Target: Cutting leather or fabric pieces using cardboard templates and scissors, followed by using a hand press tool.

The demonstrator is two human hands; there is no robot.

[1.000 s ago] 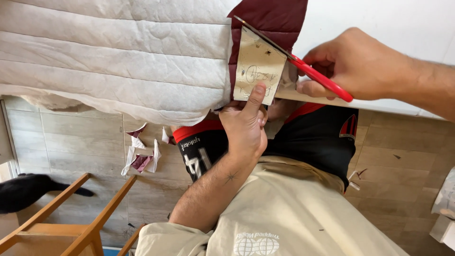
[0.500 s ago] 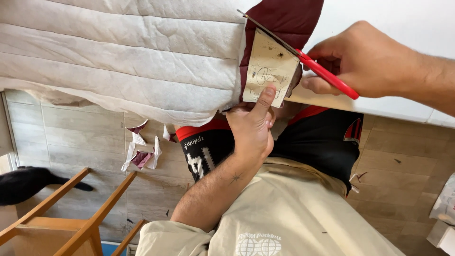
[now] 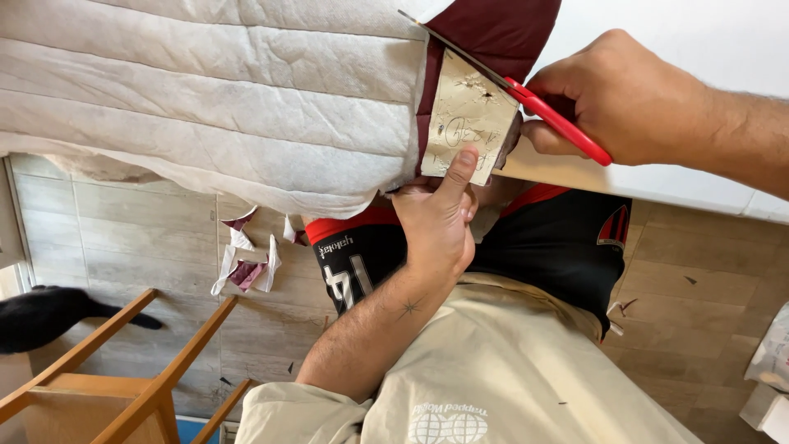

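Note:
My left hand (image 3: 438, 218) pinches a beige cardboard template (image 3: 466, 123) against a dark maroon fabric piece (image 3: 493, 33), thumb pressed on the template's lower edge. My right hand (image 3: 633, 99) grips red-handled scissors (image 3: 526, 94). Their blades run along the template's upper edge, cutting into the maroon fabric. A white quilted padding sheet (image 3: 214, 99) backs the fabric and hangs off the white table edge (image 3: 657, 181).
Fabric scraps (image 3: 246, 263) lie on the wooden-look floor (image 3: 123, 238). A wooden chair (image 3: 123, 378) stands at lower left, with a black furry shape (image 3: 41, 316) beside it. My lap in beige trousers (image 3: 509, 378) and a black-and-red shirt (image 3: 542, 247) fill the lower middle.
The scissors have advanced up and left along the template's edge. My left hand has shifted slightly, thumb still on the template.

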